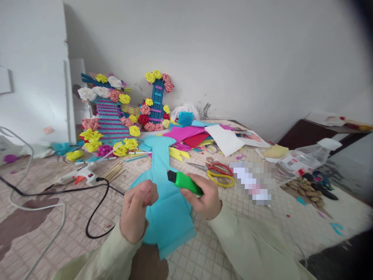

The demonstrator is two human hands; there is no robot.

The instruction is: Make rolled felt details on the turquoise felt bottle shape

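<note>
My right hand (203, 199) is closed around a green utility knife (184, 181) with a black tip that points left. To its left, my left hand (137, 210) is curled into a loose fist and pinches the edge of a turquoise paper sheet (167, 217). The sheet lies on the tiled floor under both hands and runs in a long strip toward the back. Both sleeves are pale green.
A glue gun (84, 177) with a black cord (96, 210) lies left, beside wooden sticks. Red and yellow scissors (219, 174) lie right of the knife. Blue stick frames with paper roses (112, 116) stand behind, next to coloured paper sheets (192, 136). A plastic bottle (305, 157) lies right.
</note>
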